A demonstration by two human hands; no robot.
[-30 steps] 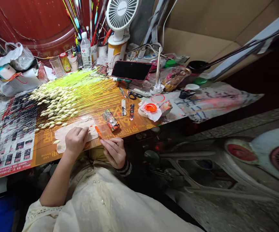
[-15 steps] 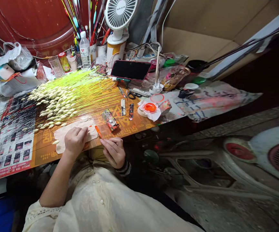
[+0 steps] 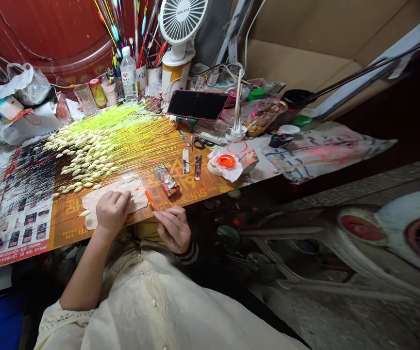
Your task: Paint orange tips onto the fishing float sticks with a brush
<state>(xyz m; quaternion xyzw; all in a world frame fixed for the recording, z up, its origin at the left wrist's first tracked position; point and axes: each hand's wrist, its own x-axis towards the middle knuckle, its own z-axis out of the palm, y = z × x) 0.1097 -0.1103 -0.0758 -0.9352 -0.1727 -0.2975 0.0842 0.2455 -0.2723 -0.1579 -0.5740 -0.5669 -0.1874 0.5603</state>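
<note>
Right hand (image 3: 173, 229) has edged its fingertips (image 3: 158, 214) up to a slim orange stick (image 3: 150, 200), grip unclear, while the left hand (image 3: 112, 212) lies curled on a beige cloth pad (image 3: 135, 195).

The white desk fan (image 3: 181, 20) reads "ALIX"; the orange printed table sheet's (image 3: 67, 226) Chinese lettering is too blurred to read.

Head cam looks fwd & down over desk (image 3: 210, 192).
</note>
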